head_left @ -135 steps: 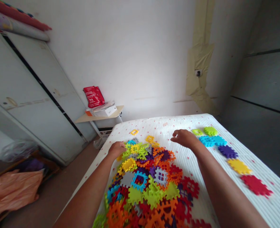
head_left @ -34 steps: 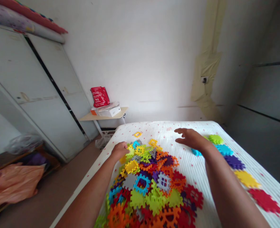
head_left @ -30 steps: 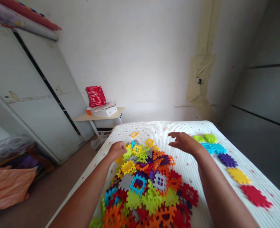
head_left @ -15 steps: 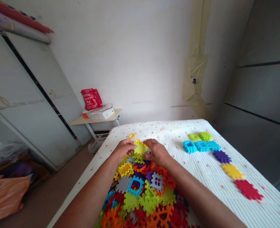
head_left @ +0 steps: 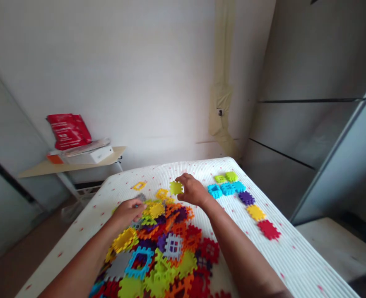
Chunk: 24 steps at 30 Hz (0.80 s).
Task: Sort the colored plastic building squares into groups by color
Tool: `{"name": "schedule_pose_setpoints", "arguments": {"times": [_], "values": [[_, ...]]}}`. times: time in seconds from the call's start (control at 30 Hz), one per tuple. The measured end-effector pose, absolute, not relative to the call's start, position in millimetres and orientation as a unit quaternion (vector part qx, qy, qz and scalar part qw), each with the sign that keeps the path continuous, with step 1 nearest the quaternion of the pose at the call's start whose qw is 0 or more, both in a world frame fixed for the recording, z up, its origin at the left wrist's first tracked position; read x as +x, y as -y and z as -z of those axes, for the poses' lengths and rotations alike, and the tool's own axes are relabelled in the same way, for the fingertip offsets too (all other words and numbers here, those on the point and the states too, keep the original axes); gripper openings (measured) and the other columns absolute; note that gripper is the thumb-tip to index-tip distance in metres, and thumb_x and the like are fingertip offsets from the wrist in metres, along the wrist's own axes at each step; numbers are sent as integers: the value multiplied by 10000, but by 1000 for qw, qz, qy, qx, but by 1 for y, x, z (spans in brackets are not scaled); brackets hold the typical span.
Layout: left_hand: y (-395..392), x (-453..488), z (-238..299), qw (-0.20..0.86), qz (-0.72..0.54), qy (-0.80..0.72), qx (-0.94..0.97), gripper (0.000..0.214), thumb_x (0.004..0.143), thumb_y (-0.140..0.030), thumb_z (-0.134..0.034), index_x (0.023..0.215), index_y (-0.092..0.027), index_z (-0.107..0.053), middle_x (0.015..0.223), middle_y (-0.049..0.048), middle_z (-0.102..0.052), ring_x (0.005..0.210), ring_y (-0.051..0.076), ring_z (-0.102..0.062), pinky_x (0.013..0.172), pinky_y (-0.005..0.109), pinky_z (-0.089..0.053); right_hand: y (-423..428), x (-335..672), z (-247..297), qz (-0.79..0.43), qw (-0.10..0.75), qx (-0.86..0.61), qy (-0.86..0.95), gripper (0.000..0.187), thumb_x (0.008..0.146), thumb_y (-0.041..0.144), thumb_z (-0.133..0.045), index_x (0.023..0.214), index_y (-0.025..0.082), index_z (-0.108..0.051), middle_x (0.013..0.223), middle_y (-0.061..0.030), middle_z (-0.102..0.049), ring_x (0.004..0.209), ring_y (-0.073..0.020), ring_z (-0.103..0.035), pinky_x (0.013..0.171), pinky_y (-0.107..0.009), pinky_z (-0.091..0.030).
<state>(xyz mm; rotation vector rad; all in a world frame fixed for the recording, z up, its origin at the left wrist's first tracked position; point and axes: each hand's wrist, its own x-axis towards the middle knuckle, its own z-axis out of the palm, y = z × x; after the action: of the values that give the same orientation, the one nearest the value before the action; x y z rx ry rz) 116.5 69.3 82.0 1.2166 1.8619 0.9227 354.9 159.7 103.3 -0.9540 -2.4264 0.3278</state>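
My right hand (head_left: 193, 190) pinches a lime-green square tile (head_left: 176, 188) with notched edges between thumb and fingers, raised beyond the far end of the heap. My left hand (head_left: 128, 213) is at the heap's left side, fingers loosely bent and apart, with no piece visible in them. A grey piece (head_left: 141, 197) lies just past its fingertips; whether they touch it I cannot tell. Between my forearms spreads a mixed heap of plastic interlocking tiles, among them a blue frame (head_left: 139, 263), a grey window piece (head_left: 173, 246) and a yellow tile (head_left: 156, 210).
Along the right of the white quilted bed cover (head_left: 282, 265) runs a line of tiles: lime (head_left: 231, 176), blue (head_left: 228, 189), purple (head_left: 246, 198), yellow (head_left: 256, 212), red (head_left: 268, 229). A yellow frame (head_left: 139, 186) lies far left. Behind is a side table (head_left: 40, 169) with a red bag (head_left: 69, 130).
My view has turned right. My right hand has drawn away from the left with the lime-green tile, and my left hand has come back toward the heap's left side.
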Motion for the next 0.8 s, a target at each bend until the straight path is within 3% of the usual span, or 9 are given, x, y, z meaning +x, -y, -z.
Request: {"name": "schedule_pose_setpoints", "arguments": {"times": [0.1, 0.17, 0.33, 0.47, 0.8], "values": [[-61, 102, -84, 322, -344, -740, 480, 407, 485, -574, -604, 611, -192, -543, 469, -30, -527, 434, 112, -437, 405, 219, -266, -188, 396, -111, -98, 283, -400, 866, 516, 644, 148, -665, 1144, 216, -554, 1094, -63, -545, 994, -195, -529, 872, -320, -430], [-53, 86, -83, 282, -339, -758, 480, 419, 493, -591, -581, 660, -208, -578, 516, -11, -565, 510, 159, -506, 441, 246, -334, -211, 430, -114, -68, 260, -440, 857, 530, 642, 109, -652, 1156, 194, -556, 1114, -75, -549, 967, -190, -549, 867, -310, -429], [-30, 36, -72, 227, -364, -806, 408, 403, 531, -625, -524, 722, -276, -583, 727, 52, -674, 745, 286, -615, 616, 377, -474, -265, 510, -115, 32, 60, -556, 828, 554, 666, 112, -649, 1205, 194, -554, 1195, -95, -559, 988, -206, -581, 852, -283, -436], [-20, 5, -53, 221, -382, -816, 375, 360, 547, -623, -526, 720, -309, -558, 761, 56, -671, 819, 325, -621, 718, 459, -497, -286, 540, -106, 27, -16, -572, 820, 550, 620, 109, -682, 1160, 178, -603, 1164, -114, -595, 1003, -245, -592, 825, -300, -460], [-16, 6, -41, 253, -361, -824, 355, 395, 492, -627, -548, 704, -293, -547, 781, 68, -676, 877, 330, -633, 711, 439, -521, -308, 538, -90, 41, -67, -577, 813, 582, 597, 147, -703, 1162, 250, -608, 1158, -77, -620, 994, -230, -612, 773, -285, -488]]}}
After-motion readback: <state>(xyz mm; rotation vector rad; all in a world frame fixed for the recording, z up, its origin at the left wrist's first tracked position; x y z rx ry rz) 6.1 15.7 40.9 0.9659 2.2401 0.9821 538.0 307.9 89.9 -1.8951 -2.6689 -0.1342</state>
